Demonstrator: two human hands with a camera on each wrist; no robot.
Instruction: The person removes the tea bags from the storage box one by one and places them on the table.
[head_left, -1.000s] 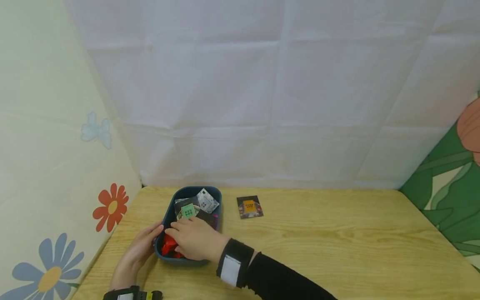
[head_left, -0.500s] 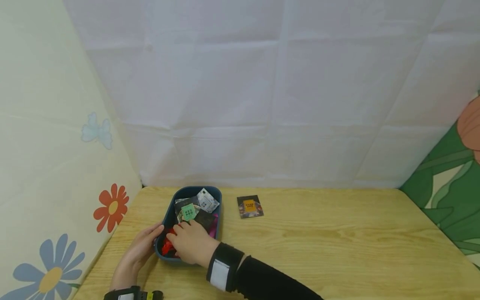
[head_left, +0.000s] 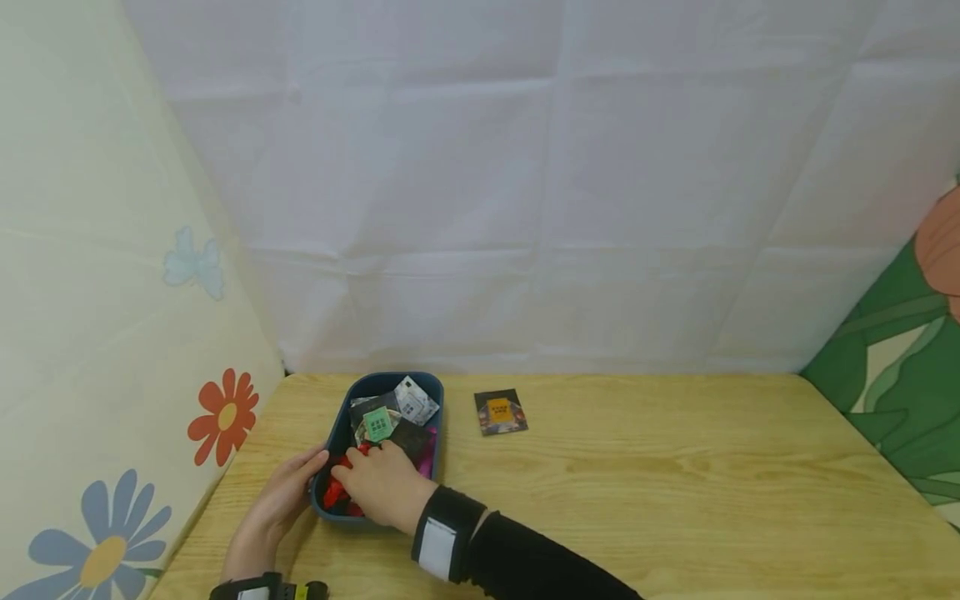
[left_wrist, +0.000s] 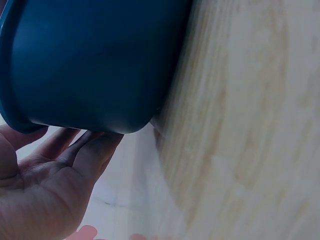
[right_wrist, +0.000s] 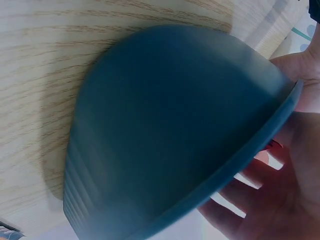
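Note:
A dark blue rounded basin (head_left: 438, 400) stands at the table's left. My left hand (head_left: 277, 500) rests against its left side; in the left wrist view the fingers (left_wrist: 92, 157) lie along the outer wall and the thumb is at the rim. My right hand (head_left: 386, 487) reaches into the near end, over crinkled bright red pieces (head_left: 333, 492). In the right wrist view its fingers (right_wrist: 255, 172) pass behind the rim, so I cannot see what the fingertips hold. Beyond them lie a square packet with a green label (head_left: 378, 424), a white patterned packet (head_left: 415, 401) and something magenta (head_left: 427, 458).
A dark square packet with an orange label (head_left: 501, 412) lies on the wooden table (head_left: 675, 483), right of the basin. A white sheet (head_left: 525, 208) hangs behind the table. Flower-printed panels (head_left: 105, 333) stand at both sides.
My right hand has drawn slightly toward me and left inside the basin, uncovering more of the magenta thing, and then stays nearly still. The left hand and the basin have not visibly moved.

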